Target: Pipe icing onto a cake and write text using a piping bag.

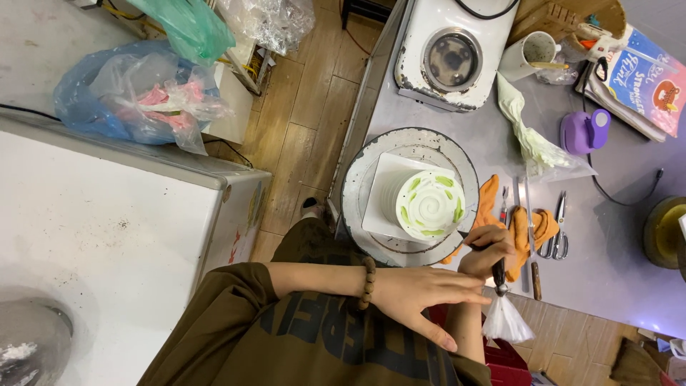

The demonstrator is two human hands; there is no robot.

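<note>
A small round white cake (430, 204) with a spiral top and green leaf strokes stands on a white square board on a grey turntable (357, 193). My right hand (486, 250) is at the cake's near edge, shut on a piping bag (504, 318). The bag has a dark neck, and its white tail fans out below the fist. My left hand (421, 293), with a bead bracelet on the wrist, lies flat with fingers stretched out against my right wrist. It holds nothing.
On the steel counter are a white single-burner stove (450, 57), a mug (529, 53), a green-and-white piping bag (532, 139), a purple gadget (586, 131), an orange cloth (543, 225), a palette knife (530, 236) and scissors (559, 239). A white chest freezer (107, 236) stands to the left.
</note>
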